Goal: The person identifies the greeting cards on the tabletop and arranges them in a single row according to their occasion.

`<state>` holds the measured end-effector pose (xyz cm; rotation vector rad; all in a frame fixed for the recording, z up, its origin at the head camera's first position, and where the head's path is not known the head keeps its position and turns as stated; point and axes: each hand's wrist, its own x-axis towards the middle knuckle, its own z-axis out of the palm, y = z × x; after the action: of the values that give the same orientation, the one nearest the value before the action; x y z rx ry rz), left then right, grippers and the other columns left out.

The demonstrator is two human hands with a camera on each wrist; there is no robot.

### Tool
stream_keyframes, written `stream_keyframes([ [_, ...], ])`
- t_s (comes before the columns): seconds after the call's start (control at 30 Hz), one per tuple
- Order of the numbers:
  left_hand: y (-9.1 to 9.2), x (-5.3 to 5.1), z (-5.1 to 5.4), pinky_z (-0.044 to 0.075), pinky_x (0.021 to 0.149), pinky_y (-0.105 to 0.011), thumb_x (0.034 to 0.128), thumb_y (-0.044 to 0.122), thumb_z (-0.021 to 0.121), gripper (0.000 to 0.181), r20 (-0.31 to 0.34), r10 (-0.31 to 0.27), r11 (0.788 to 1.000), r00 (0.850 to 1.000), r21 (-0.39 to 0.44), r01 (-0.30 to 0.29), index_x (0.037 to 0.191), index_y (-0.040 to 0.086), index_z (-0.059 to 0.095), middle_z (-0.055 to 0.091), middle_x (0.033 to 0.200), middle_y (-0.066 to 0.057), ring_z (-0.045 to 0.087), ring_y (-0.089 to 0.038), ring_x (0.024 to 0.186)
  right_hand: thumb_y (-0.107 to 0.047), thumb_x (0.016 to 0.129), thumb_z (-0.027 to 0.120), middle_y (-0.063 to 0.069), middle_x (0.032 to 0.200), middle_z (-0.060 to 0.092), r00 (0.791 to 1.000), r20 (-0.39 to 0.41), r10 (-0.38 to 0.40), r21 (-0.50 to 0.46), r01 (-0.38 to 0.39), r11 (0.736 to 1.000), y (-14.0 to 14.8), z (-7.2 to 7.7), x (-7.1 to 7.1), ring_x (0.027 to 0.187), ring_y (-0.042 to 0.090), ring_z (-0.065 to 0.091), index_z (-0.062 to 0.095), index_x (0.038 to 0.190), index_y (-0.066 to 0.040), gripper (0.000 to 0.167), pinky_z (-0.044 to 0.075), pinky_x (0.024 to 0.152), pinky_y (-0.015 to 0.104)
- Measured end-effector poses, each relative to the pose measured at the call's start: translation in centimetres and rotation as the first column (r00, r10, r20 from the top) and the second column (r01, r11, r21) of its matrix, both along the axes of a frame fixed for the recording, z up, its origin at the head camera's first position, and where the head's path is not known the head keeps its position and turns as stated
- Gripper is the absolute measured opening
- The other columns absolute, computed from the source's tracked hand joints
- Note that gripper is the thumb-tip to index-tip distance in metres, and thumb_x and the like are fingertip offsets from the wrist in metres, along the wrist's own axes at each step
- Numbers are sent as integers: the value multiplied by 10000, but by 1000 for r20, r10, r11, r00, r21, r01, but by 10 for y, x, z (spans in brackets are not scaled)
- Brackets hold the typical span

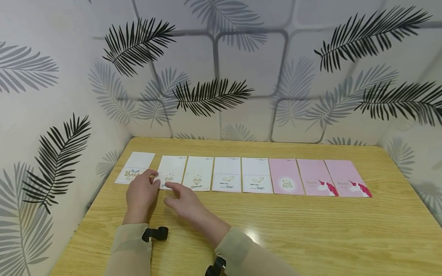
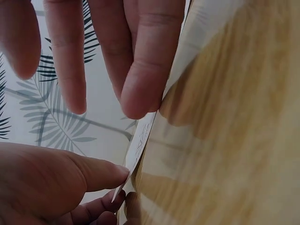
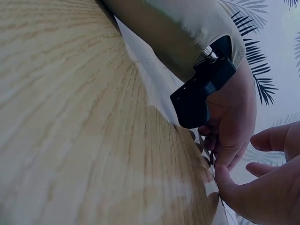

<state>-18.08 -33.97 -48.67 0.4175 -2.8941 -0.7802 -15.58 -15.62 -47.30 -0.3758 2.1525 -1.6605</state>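
My left hand [image 1: 141, 191] pinches the left edge of a white card [image 1: 174, 166] with a gold diamond print. In the left wrist view its thumb [image 2: 105, 173] lies on the card's face, and curled fingers show beyond the edge. My right hand [image 1: 186, 203] is at the lower edge of that card, with its index finger extended towards it. In the left wrist view the right hand's fingers [image 2: 145, 79] are mostly straight and come close to the card; whether they touch cannot be told. A white "Thank you" card [image 1: 139, 161] lies left, partly behind my left hand.
Rightward runs a row of cards: a second diamond card [image 1: 198, 168], two white "heart" cards [image 1: 226, 166], a pink "Smile More" card [image 1: 284, 168] and two pink unicorn cards [image 1: 312, 172]. They lie on a wooden table [image 1: 310, 237] before a leaf-patterned wall [image 1: 248, 69].
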Motion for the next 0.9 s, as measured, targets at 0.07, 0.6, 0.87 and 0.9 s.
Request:
stream_keyframes([
  [0.07, 0, 0, 0, 540, 778, -563, 1051, 143, 681, 311, 1, -2, 1000, 1000, -6, 2, 1321, -9, 710, 725, 1084, -204, 668, -387, 923, -176, 1018, 718, 67, 1606, 593, 1000, 0, 2, -6, -2, 1000, 0, 0, 0, 1537, 291, 493, 635, 1570, -179, 559, 428, 1209, 491],
  [0.6, 3, 2, 3, 559, 790, -580, 1048, 136, 690, 306, -3, -6, 1000, 1000, -15, 6, 1309, -22, 719, 735, 1101, -218, 693, -409, 958, -181, 1005, 721, 57, 1604, 595, 1000, -4, 13, 2, -13, 1000, 2, 2, 0, 1531, 284, 501, 635, 1570, -194, 572, 446, 1184, 471],
  [0.87, -3, 3, 7, 545, 828, -611, 1065, 169, 673, 374, -44, 34, 999, 998, 12, -33, 1383, -27, 685, 725, 1156, -256, 688, -456, 1034, -166, 1026, 702, 50, 1604, 594, 999, -34, 13, -26, -13, 1000, 3, 6, 0, 1531, 296, 497, 623, 1581, -162, 561, 404, 1233, 493],
  [0.9, -5, 4, 8, 542, 842, -618, 1067, 178, 664, 383, -46, 41, 999, 998, 14, -41, 1390, -27, 678, 719, 1178, -266, 681, -469, 1056, -170, 1029, 699, 44, 1606, 592, 999, -34, 13, -27, -14, 1000, 3, 6, 0, 1532, 290, 495, 622, 1583, -171, 559, 402, 1234, 495],
])
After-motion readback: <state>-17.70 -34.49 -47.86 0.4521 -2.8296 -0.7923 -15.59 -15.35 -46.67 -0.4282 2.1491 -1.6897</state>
